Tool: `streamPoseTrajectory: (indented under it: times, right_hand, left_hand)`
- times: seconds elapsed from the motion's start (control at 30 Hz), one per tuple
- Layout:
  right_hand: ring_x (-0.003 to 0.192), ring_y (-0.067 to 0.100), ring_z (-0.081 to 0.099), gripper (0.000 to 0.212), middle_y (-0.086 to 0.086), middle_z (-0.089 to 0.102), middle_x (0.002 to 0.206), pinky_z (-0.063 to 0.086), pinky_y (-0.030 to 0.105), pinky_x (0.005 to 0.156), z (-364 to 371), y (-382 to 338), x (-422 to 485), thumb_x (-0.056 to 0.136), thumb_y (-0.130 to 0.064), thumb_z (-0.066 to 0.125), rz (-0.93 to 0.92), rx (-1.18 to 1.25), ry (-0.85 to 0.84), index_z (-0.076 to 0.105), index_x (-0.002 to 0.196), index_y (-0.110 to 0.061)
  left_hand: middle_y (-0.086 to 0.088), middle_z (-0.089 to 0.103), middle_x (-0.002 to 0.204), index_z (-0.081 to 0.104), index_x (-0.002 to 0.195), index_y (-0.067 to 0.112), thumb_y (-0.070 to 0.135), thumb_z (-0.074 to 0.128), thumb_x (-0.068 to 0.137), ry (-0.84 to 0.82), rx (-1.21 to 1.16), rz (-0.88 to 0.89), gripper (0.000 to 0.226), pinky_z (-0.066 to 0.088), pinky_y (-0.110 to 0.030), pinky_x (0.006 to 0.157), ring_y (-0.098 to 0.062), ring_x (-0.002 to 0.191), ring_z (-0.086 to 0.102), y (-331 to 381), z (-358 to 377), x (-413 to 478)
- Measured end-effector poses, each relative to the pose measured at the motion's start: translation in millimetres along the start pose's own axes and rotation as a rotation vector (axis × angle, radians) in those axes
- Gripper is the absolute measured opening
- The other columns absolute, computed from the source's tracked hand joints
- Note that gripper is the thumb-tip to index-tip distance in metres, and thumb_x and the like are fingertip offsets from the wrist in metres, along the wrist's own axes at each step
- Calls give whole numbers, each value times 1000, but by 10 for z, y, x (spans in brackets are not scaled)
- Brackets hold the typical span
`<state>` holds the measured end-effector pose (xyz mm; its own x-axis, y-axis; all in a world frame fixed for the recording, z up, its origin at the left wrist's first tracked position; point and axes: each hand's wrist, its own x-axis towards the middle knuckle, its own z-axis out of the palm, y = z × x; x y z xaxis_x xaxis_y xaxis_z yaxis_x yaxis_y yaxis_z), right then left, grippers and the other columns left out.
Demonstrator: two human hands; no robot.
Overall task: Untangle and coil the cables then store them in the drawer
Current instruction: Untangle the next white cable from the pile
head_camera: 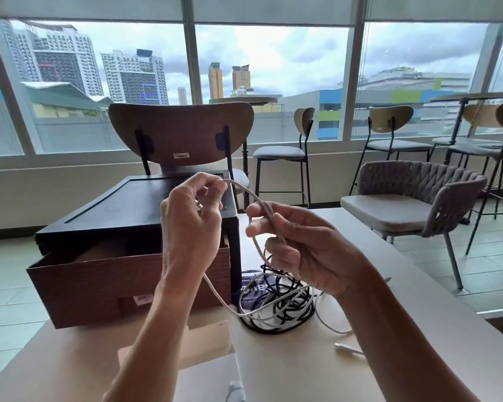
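My left hand (192,219) pinches one end of a white cable (246,192) above the table. My right hand (299,245) grips the same cable a little lower, so it arcs between both hands. From my hands the cable hangs down into a tangled heap of black and white cables (279,309) lying on the table. A white plug end (346,348) lies loose to the right of the heap. The dark wooden drawer box (122,216) stands at the left, its brown drawer (99,285) pulled open toward me.
A pale table (389,285) carries everything. A blue printed card (253,285) lies under the heap. A cardboard piece (206,340) and a white box (209,381) sit at the near edge. A wooden chair (180,132) stands behind the box, a woven armchair (413,198) at right.
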<state>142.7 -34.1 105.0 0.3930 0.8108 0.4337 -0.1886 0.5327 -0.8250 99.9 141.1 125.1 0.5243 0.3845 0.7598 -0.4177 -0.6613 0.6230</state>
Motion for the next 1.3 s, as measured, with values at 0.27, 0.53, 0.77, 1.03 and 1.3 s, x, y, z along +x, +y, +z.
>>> streamPoseTrajectory:
  times: [0.27,0.53,0.77,1.03,1.3]
  right_hand:
    - [94,22,71,31,17,71,110,57,39,88,-134,-101,58,99,-3,40,-348,497,215,52,126,7]
    - [113,25,68,32,18,70,119,50,36,102,-263,-107,67,102,-3,38,-640,111,750,56,126,8]
    - [109,24,70,26,9,73,113,58,32,82,-367,-240,-52,104,-6,39,-753,-554,911,56,124,-6]
    - [74,31,71,27,22,74,91,54,43,85,-251,-124,-70,104,-3,36,-17,-703,472,56,118,7]
    - [52,9,49,38,6,59,67,42,18,55,-77,-192,-125,103,-13,36,96,-398,90,56,124,11]
  left_hand:
    - [10,59,63,72,120,32,28,58,100,-687,100,4,24,38,-13,50,-1,49,46,-35,88,-104]
    - [15,61,73,69,116,28,25,56,102,-960,215,37,19,42,-9,59,5,65,58,149,54,-185]
    - [16,64,73,70,95,29,30,58,99,-821,0,74,12,51,-34,72,-11,72,60,268,-123,-70]
    - [11,65,81,74,85,29,40,63,91,-400,-94,188,17,47,-27,71,-14,77,61,307,-146,-10]
    - [14,53,68,71,77,30,41,70,85,-81,-118,160,15,34,-10,59,-5,61,45,150,-180,64]
